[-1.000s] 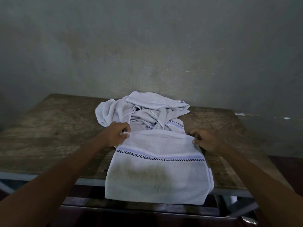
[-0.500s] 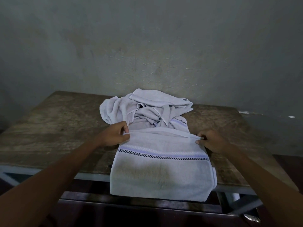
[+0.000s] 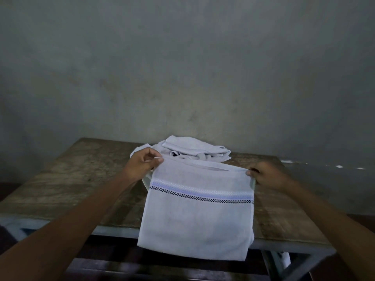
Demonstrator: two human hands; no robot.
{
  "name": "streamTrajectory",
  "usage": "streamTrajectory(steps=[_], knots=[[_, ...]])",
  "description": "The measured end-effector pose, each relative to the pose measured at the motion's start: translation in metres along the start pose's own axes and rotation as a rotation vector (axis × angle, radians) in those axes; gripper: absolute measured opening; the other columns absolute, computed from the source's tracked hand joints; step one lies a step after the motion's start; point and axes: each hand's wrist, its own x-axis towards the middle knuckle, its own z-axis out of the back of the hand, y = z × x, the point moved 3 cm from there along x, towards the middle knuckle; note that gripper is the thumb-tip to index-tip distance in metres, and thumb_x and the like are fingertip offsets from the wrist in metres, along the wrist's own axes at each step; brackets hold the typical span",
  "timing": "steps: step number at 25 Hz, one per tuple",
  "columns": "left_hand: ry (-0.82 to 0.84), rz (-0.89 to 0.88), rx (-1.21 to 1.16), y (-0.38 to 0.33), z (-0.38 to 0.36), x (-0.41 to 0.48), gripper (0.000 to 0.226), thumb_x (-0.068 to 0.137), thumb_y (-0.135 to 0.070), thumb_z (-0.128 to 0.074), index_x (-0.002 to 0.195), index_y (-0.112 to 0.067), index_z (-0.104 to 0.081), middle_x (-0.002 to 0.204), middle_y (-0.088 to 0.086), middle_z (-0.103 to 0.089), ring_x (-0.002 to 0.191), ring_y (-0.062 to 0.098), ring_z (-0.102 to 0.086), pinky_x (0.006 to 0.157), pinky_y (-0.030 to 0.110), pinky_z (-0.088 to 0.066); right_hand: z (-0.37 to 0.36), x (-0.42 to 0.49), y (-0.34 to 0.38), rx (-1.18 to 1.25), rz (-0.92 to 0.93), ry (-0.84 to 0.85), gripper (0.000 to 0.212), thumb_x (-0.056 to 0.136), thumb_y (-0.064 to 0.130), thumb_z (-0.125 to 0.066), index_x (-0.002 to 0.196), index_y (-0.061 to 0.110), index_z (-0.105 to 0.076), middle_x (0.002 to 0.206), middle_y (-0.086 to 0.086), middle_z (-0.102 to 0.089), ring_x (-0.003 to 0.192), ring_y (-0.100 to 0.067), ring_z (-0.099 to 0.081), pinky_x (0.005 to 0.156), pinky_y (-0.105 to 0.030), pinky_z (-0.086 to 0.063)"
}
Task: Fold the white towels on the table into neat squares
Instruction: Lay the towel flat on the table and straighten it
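Observation:
A white towel (image 3: 197, 216) with a blue and black checked stripe hangs doubled over in front of me, its lower edge below the table's front edge. My left hand (image 3: 142, 163) pinches its upper left corner and my right hand (image 3: 265, 175) pinches its upper right corner, both raised above the table. Behind it a crumpled pile of white towels (image 3: 194, 150) lies on the wooden table (image 3: 67, 179) near the wall.
A grey wall (image 3: 182, 67) rises right behind the table. The table has a pale metal frame (image 3: 292, 248) along its front edge and legs below. A dark floor shows under the table.
Both hands have lifted the towel's top edge up off the table, so it now hangs in the air. The view has tilted upward.

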Motion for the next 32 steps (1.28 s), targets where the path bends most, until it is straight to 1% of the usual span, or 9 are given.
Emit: streamTrajectory(steps=[3, 7, 9, 11, 14, 20, 25, 29, 32], knots=[[-0.088, -0.111, -0.025, -0.058, 0.016, -0.012, 0.013, 0.084, -0.007, -0.067, 0.077, -0.015, -0.060, 0.075, 0.001, -0.064, 0.063, 0.004, -0.057, 0.056, 0.010, -0.047, 0.064, -0.019, 0.023, 0.027, 0.034, -0.132, 0.023, 0.094, 0.013, -0.054, 0.071, 0.016, -0.050, 0.067, 0.000, -0.051, 0.071, -0.021, -0.050, 0.060, -0.028, -0.027], [-0.040, -0.217, -0.105, -0.136, 0.029, -0.033, 0.011, 0.088, -0.006, -0.061, 0.082, -0.012, -0.055, 0.068, 0.004, -0.056, 0.047, -0.002, -0.048, 0.046, 0.012, -0.041, 0.145, -0.050, 0.065, 0.006, 0.106, -0.245, 0.034, 0.094, 0.010, -0.052, 0.065, 0.024, -0.043, 0.063, 0.009, -0.045, 0.064, -0.017, -0.045, 0.054, -0.015, -0.031], [-0.063, -0.273, -0.123, -0.167, 0.037, -0.044, 0.013, 0.087, -0.002, -0.061, 0.079, -0.011, -0.055, 0.070, 0.004, -0.056, 0.051, -0.003, -0.051, 0.051, 0.012, -0.044, 0.175, -0.066, 0.080, -0.020, 0.126, -0.251, 0.028, 0.095, 0.011, -0.051, 0.068, 0.019, -0.049, 0.063, 0.006, -0.049, 0.060, -0.016, -0.050, 0.057, -0.018, -0.036], [-0.093, -0.322, -0.172, -0.190, 0.045, -0.055, 0.015, 0.084, 0.000, -0.063, 0.077, -0.011, -0.058, 0.069, -0.001, -0.062, 0.057, -0.001, -0.055, 0.057, 0.014, -0.048, 0.197, -0.077, 0.089, -0.014, 0.145, -0.278, 0.020, 0.095, 0.012, -0.050, 0.077, 0.005, -0.055, 0.064, -0.002, -0.052, 0.060, -0.022, -0.054, 0.060, -0.031, -0.043], [-0.100, -0.344, -0.300, -0.210, 0.050, -0.072, 0.016, 0.082, 0.002, -0.065, 0.075, -0.012, -0.060, 0.064, -0.009, -0.067, 0.062, 0.002, -0.059, 0.060, 0.015, -0.051, 0.214, -0.091, 0.103, -0.010, 0.164, -0.318, 0.024, 0.095, 0.012, -0.050, 0.071, 0.010, -0.050, 0.063, -0.003, -0.051, 0.061, -0.024, -0.055, 0.065, -0.038, -0.047], [-0.082, -0.379, -0.363, -0.224, 0.049, -0.101, 0.015, 0.082, 0.000, -0.064, 0.077, -0.014, -0.060, 0.076, -0.008, -0.072, 0.066, 0.002, -0.061, 0.057, 0.015, -0.050, 0.210, -0.107, 0.129, -0.004, 0.192, -0.260, 0.024, 0.096, 0.014, -0.049, 0.072, 0.015, -0.050, 0.065, -0.001, -0.052, 0.057, -0.013, -0.054, 0.056, -0.026, -0.044], [-0.145, -0.396, -0.264, -0.215, 0.059, -0.109, 0.021, 0.080, 0.000, -0.067, 0.090, -0.018, -0.064, 0.069, -0.011, -0.066, 0.063, -0.003, -0.060, 0.062, 0.011, -0.049, 0.207, -0.117, 0.144, -0.003, 0.203, -0.230, 0.028, 0.096, 0.014, -0.049, 0.069, 0.022, -0.048, 0.068, 0.002, -0.052, 0.060, -0.010, -0.052, 0.055, -0.021, -0.041], [-0.033, -0.492, 0.268, -0.211, 0.071, -0.114, 0.025, 0.081, -0.009, -0.071, 0.090, -0.032, -0.067, 0.075, -0.027, -0.068, 0.072, -0.008, -0.063, 0.069, 0.006, -0.047, 0.206, -0.121, 0.142, 0.010, 0.195, -0.220, 0.027, 0.097, 0.014, -0.049, 0.071, 0.024, -0.049, 0.069, 0.002, -0.053, 0.061, -0.010, -0.052, 0.055, -0.021, -0.042], [0.080, -0.552, 0.467, -0.204, 0.075, -0.116, 0.017, 0.081, -0.007, -0.070, 0.081, -0.025, -0.070, 0.078, -0.021, -0.070, 0.069, -0.002, -0.063, 0.065, 0.011, -0.048, 0.202, -0.124, 0.131, 0.013, 0.166, -0.195, 0.024, 0.097, 0.015, -0.047, 0.074, 0.020, -0.051, 0.070, 0.000, -0.054, 0.061, -0.013, -0.052, 0.056, -0.024, -0.043]])
